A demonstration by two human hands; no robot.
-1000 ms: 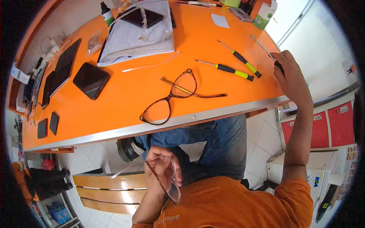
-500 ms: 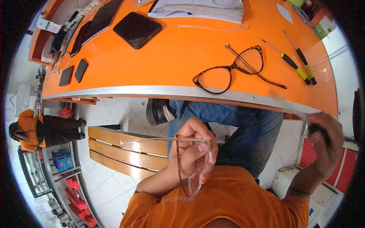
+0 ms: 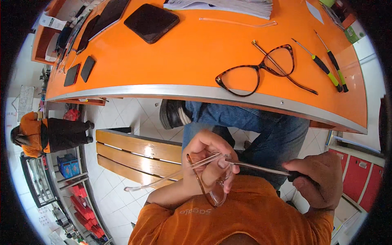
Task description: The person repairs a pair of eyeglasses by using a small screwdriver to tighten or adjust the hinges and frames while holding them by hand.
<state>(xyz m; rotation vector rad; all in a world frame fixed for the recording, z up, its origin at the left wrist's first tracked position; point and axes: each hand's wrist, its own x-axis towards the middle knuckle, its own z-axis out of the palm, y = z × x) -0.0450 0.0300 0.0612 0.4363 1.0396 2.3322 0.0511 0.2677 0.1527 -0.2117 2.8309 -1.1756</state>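
Clear-framed glasses (image 3: 219,194) are being held in the left hand (image 3: 210,161), and from its 3 o'clock a screwdriver (image 3: 261,168) gripped in the right hand (image 3: 318,177) is pointed pretty much at the hinge (image 3: 227,157). On the orange table (image 3: 175,61), tortoiseshell glasses (image 3: 261,65) are parked around that left hand's 1 o'clock, two yellow-and-black screwdrivers (image 3: 322,66) closer to 2, a black flat device (image 3: 152,23) near 11.

The orange table (image 3: 163,61) bears tortoiseshell glasses (image 3: 261,65), two screwdrivers (image 3: 324,69) and papers (image 3: 234,6).

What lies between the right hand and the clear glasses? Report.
A screwdriver shaft, stretching from the right hand to the clear glasses, in the head view.
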